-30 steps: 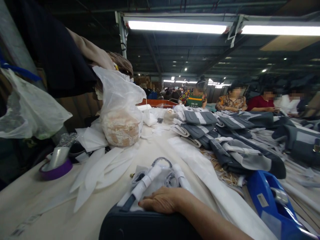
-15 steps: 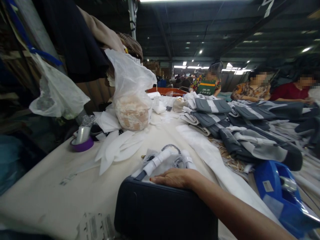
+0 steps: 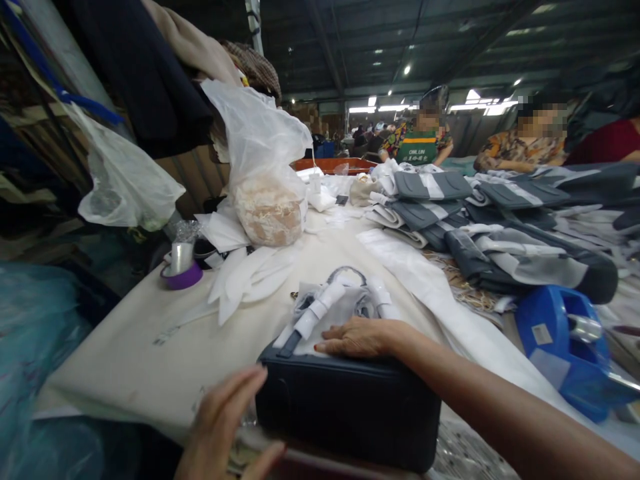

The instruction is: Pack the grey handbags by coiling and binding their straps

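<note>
A dark navy bag (image 3: 345, 407) lies on the table's near edge, its handles (image 3: 320, 308) wrapped in white paper and plastic. My right hand (image 3: 357, 338) rests flat on the bag's top, fingers stretched out and together. My left hand (image 3: 225, 427) hovers at the bag's near left corner with its fingers spread apart, holding nothing.
A blue tape dispenser (image 3: 567, 347) sits to the right. Grey-and-white bag pieces (image 3: 500, 247) are stacked across the table's right. White cut pieces (image 3: 250, 277), a purple tape roll (image 3: 183, 273) and a filled plastic bag (image 3: 267, 193) lie beyond. Several people (image 3: 425, 140) work at the far side.
The view has tipped down and back. My left hand has come into view at the bag's near left corner. My right hand stays on the bag's top.
</note>
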`<state>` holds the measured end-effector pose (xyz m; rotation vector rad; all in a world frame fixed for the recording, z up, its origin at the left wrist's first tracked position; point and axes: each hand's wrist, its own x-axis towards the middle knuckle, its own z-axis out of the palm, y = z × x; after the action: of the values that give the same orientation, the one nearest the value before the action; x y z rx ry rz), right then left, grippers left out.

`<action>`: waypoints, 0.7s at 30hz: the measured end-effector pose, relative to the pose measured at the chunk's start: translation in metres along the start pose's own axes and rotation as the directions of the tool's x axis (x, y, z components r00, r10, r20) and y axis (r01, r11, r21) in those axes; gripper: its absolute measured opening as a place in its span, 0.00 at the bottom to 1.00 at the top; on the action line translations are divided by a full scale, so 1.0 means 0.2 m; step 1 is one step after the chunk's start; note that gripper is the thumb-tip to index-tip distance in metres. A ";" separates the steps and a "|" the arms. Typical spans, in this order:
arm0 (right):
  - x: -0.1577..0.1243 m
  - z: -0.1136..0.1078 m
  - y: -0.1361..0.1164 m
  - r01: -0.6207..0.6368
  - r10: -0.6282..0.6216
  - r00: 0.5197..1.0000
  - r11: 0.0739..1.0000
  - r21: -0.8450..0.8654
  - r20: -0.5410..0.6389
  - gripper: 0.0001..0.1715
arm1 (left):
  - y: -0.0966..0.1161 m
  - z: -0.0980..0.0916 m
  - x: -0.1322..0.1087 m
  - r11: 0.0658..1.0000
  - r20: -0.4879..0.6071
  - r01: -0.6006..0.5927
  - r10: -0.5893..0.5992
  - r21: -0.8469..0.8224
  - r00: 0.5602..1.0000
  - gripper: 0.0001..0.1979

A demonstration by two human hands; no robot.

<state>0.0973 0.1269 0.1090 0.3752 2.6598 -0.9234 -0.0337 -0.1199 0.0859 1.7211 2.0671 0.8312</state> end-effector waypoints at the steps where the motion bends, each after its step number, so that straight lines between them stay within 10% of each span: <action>1: 0.00 0.00 -0.01 0.003 -0.002 0.999 1.000 -0.020 0.051 0.36 | -0.02 -0.01 0.05 0.999 -0.059 0.001 0.001 0.038 0.998 0.33; 7: 0.01 -0.02 -0.02 0.017 -0.008 0.989 0.998 -0.056 0.150 0.35 | -0.02 -0.02 0.34 0.977 0.109 -0.099 0.079 0.191 0.991 0.27; 14: -0.08 -0.04 -0.08 0.043 -0.036 0.996 0.996 -0.084 0.086 0.28 | 0.04 -0.04 0.38 0.995 0.226 0.027 -0.049 0.100 0.973 0.25; 17: -0.26 -0.02 -0.11 0.062 -0.068 0.987 0.997 -0.048 -0.145 0.25 | 0.03 -0.04 0.36 0.994 0.229 0.037 -0.060 0.101 0.972 0.25; 21: -0.51 0.17 0.00 0.025 0.057 0.807 0.991 0.131 -0.588 0.26 | -0.02 -0.01 0.34 0.997 0.168 -0.016 0.002 0.078 0.986 0.25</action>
<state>0.1981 0.0901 0.1199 0.8408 3.1441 -1.1299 -0.0532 -0.0550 0.0935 1.7767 2.0051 0.5917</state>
